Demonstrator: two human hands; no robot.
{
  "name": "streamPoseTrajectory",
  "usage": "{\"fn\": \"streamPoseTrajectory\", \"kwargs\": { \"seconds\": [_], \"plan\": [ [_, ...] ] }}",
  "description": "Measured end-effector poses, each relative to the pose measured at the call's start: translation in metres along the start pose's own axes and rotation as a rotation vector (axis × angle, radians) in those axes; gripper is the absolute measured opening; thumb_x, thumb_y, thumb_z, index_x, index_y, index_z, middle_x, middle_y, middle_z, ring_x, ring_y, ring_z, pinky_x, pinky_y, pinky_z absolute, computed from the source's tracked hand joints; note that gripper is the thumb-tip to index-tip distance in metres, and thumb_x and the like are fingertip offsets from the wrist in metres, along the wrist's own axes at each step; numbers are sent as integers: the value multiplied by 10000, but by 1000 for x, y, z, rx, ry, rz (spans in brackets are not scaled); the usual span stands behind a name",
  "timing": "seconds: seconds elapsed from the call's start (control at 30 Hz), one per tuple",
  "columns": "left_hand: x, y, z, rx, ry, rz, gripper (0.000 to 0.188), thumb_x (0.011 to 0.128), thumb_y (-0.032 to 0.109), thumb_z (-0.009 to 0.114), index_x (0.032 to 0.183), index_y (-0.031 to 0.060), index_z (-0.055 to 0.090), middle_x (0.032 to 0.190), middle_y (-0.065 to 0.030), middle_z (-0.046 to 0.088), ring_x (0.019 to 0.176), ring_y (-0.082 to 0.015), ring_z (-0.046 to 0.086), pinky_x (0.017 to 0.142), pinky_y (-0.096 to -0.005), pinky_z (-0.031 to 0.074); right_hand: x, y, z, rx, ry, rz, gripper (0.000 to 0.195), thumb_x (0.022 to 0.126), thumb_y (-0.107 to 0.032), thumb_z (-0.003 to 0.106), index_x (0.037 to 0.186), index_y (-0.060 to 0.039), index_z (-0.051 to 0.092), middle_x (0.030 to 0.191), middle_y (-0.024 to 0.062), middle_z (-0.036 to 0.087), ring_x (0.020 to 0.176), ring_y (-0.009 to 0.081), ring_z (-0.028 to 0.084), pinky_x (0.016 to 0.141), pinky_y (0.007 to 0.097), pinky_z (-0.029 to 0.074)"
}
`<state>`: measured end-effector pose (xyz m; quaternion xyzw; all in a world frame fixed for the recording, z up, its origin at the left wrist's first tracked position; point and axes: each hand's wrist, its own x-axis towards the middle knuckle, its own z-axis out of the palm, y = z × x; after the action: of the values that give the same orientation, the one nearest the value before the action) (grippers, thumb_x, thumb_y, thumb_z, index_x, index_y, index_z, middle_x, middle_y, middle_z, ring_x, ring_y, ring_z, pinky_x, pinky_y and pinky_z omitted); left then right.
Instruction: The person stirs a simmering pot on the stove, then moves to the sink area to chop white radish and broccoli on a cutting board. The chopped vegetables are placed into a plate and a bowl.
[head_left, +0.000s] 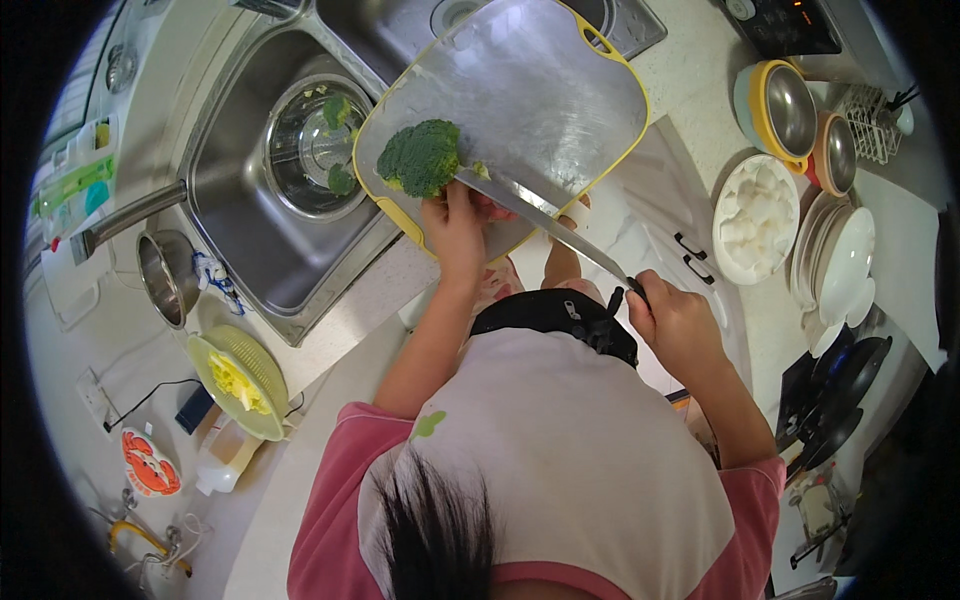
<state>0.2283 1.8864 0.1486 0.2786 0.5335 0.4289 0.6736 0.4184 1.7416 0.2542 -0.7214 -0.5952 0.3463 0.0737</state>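
My left hand (456, 225) holds a head of broccoli (422, 159) at its lower side, over the left part of a yellow-rimmed cutting board (555, 97). My right hand (671, 319) grips the black handle of a long kitchen knife (551, 225). The blade slants across the board, its tip at the broccoli's stem side beside a small green scrap (481, 170). Broccoli florets (341, 180) lie in a round metal basin (279, 161) in the sink left of the board. Part of the stem is hidden by my left fingers.
The board lies over part of the double steel sink (225, 150). A green colander (274, 367) with yellow-green leaves and a steel bowl (166, 277) stand at left. At right are bowls (791, 112), a white tray (756, 217), stacked plates (847, 262) and black pans (847, 382).
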Motion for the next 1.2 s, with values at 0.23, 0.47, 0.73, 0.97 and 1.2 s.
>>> {"fn": "streamPoseTrajectory", "kwargs": {
  "seconds": [0.23, 0.47, 0.73, 0.97, 1.2],
  "plan": [
    [0, 4, 2, 23, 39, -35, 218, 982, 199, 472, 917, -5, 511, 678, -68, 544, 545, -166, 562, 508, -343, 516, 11, -2, 17, -20, 69, -33, 233, 932, -237, 583, 845, -38, 499, 597, 110, 590, 485, 298, 580, 450, 389, 467],
    [2, 5, -3, 38, 78, -108, 194, 964, 183, 488, 930, -7, 508, 681, -68, 519, 527, -168, 520, 513, -380, 532, 23, 4, 22, -15, 27, -29, 243, 954, -254, 549, 850, -42, 493, 558, 117, 582, 491, 312, 587, 456, 404, 470],
    [1, 22, -29, 98, -2, -196, 153, 952, 160, 523, 929, 8, 526, 678, -56, 510, 539, -145, 505, 511, -352, 530, 13, 14, 1, 171, 143, 30, 217, 968, -227, 532, 886, -27, 528, 578, 151, 556, 528, 359, 565, 491, 410, 433],
    [0, 35, -50, 229, -66, -142, 128, 937, 137, 536, 914, 11, 528, 697, -26, 486, 564, -112, 476, 539, -309, 506, 9, 13, -4, 285, 286, 153, 218, 997, -212, 490, 938, -9, 547, 571, 147, 501, 481, 301, 474, 497, 374, 398],
    [12, 73, -79, -200, -440, -367, 168, 948, 175, 475, 914, 21, 531, 703, 0, 460, 548, -78, 395, 552, -301, 436, 1, 9, 9, 300, 332, 155, 240, 1002, -217, 481, 937, 2, 554, 602, 162, 524, 509, 295, 489, 523, 372, 406]
  ]
}}
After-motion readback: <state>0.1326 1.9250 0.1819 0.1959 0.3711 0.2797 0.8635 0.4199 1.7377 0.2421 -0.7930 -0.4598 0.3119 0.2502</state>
